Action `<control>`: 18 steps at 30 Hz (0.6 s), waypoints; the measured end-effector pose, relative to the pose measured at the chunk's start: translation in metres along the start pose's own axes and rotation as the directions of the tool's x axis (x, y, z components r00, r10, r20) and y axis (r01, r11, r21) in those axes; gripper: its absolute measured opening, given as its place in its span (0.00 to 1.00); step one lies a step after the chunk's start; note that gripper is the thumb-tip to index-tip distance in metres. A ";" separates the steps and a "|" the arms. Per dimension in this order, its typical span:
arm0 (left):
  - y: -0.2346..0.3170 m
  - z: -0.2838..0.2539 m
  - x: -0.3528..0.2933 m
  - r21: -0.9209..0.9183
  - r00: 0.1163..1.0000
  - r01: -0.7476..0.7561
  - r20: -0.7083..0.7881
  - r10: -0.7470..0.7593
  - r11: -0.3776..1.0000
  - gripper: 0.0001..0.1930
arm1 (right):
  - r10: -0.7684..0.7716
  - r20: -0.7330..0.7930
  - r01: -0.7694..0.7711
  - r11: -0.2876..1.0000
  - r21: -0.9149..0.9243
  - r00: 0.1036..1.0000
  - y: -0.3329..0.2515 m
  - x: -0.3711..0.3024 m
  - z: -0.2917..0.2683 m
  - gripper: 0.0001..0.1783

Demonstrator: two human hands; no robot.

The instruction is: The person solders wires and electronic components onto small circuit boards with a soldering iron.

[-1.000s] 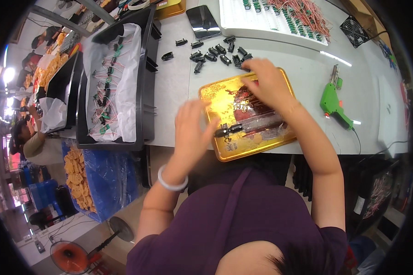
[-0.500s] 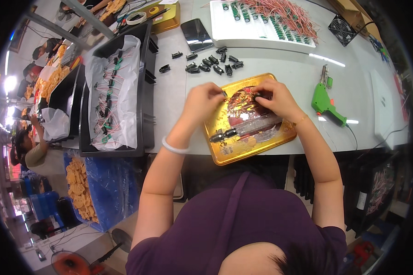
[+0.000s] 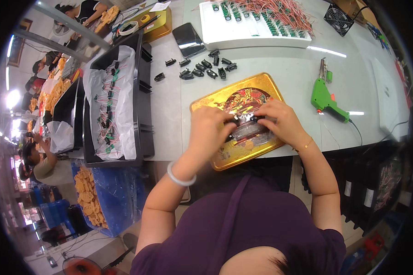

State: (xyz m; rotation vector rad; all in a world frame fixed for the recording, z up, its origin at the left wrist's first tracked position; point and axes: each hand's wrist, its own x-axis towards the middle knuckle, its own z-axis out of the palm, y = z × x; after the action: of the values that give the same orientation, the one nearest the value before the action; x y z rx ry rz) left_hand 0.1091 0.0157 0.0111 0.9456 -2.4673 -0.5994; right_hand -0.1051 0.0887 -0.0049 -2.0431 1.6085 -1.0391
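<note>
Small black part (image 3: 242,120) is sitting over the middle of the gold tin tray (image 3: 206,104), pinched from both sides: the left hand (image 3: 209,130) is closing its grip on the part's left end, and the right hand (image 3: 281,121) is closing its grip on the right end, fingertips of both meeting above the tray's red and gold picture. Under the hands a clear strip-like piece is lying across the tray; what it is I cannot tell. The tray is resting at the near edge of the grey surface (image 3: 280,68). Just beyond the tray, loose black clips (image 3: 202,68) are lying scattered. Right of the tray a green glue gun (image 3: 325,96) is lying on its side. Beyond the clips a dark phone (image 3: 190,40) is lying flat, beside a white rectangular block (image 3: 252,39) holding green parts with red wires. Left of the tray a black bin (image 3: 144,114) lined with white plastic is holding wired parts
</note>
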 end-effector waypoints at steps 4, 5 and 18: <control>0.024 0.022 -0.014 0.112 0.994 -0.061 -0.080 0.070 0.992 0.11 | -0.029 0.009 0.029 0.999 0.030 1.000 -0.005 -0.013 0.004 0.10; 0.024 0.024 -0.015 0.109 0.995 -0.063 -0.072 0.071 0.992 0.11 | -0.053 0.001 0.053 0.998 0.020 0.999 -0.005 -0.015 0.004 0.09; 0.022 0.034 -0.021 0.167 0.999 0.012 -0.032 -0.007 0.986 0.12 | -0.089 0.060 0.089 0.996 0.002 0.994 0.002 -0.016 0.014 0.08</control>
State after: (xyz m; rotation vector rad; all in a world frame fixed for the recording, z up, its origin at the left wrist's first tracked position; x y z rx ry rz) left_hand 0.0941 0.0531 -0.0097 1.0217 -2.5171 -0.3815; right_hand -0.0981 0.1005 -0.0210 -2.1433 1.5013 -0.9975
